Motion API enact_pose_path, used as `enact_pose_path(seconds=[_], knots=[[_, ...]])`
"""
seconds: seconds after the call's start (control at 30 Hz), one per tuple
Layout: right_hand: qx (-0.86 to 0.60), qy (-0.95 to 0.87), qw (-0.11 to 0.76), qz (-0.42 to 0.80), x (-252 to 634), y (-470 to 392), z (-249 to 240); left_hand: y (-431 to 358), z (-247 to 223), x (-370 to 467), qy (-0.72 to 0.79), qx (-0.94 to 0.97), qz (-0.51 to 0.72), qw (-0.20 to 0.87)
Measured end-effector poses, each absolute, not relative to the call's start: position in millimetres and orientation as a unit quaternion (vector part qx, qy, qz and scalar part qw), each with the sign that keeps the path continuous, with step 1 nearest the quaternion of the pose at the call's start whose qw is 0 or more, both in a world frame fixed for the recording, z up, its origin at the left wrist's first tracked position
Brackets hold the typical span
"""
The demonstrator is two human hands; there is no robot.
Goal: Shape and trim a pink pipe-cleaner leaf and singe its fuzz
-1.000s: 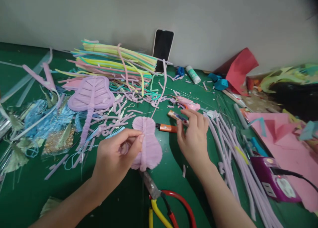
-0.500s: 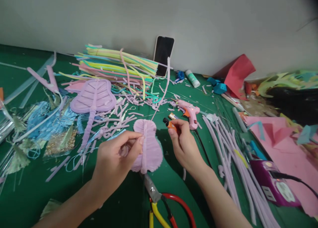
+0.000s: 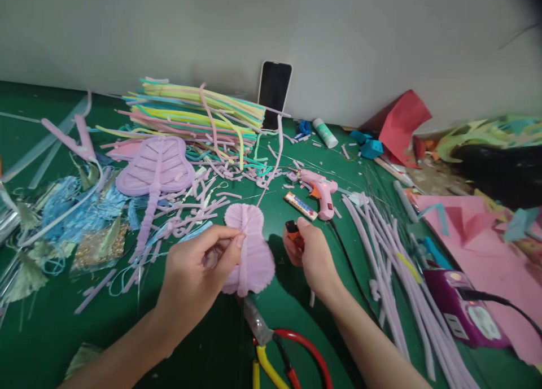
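A lilac fan-shaped piece (image 3: 258, 259) with scalloped edges and a central rib stands in front of me. My left hand (image 3: 203, 270) pinches it at the rib, thumb against fingertips. To its right, my right hand (image 3: 311, 253) is closed around a small orange lighter (image 3: 296, 235) with a black top, apart from the lilac piece. A thin lilac strip (image 3: 277, 152) reaches up behind the piece. Scissors (image 3: 259, 324) with red handles lie below it, beside yellow handles (image 3: 269, 366). A small printed box (image 3: 300, 205) lies beyond my right hand.
A pink glue gun (image 3: 322, 192) with a black cord lies behind my right hand. Lilac stems (image 3: 393, 276) and a purple device (image 3: 466, 307) are at right. At left are a finished lilac fan (image 3: 158, 169) and blue tassels (image 3: 76, 208). A phone (image 3: 274, 90) leans on the wall.
My right hand has turned and closed further around the lighter, moving slightly down. More of the printed box shows now. The whole view has shifted slightly.
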State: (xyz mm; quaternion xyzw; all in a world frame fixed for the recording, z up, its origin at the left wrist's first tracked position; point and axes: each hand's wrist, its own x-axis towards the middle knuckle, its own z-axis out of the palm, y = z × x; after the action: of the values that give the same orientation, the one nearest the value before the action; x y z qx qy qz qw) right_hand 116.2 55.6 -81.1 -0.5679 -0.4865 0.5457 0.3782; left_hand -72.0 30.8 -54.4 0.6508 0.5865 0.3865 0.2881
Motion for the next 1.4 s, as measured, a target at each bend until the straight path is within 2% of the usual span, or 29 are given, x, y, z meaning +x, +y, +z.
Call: enact_pose_path(seconds=[0.53,1.4], knots=[[-0.622,-0.546,0.366,0.426,105,53,-79,28,-55,-67,0.552,0.688,0.369,0.295],[-0.630,-0.543,0.385,0.399,119,58,-82,25,-52,-64,0.529,0.692,0.368,0.326]])
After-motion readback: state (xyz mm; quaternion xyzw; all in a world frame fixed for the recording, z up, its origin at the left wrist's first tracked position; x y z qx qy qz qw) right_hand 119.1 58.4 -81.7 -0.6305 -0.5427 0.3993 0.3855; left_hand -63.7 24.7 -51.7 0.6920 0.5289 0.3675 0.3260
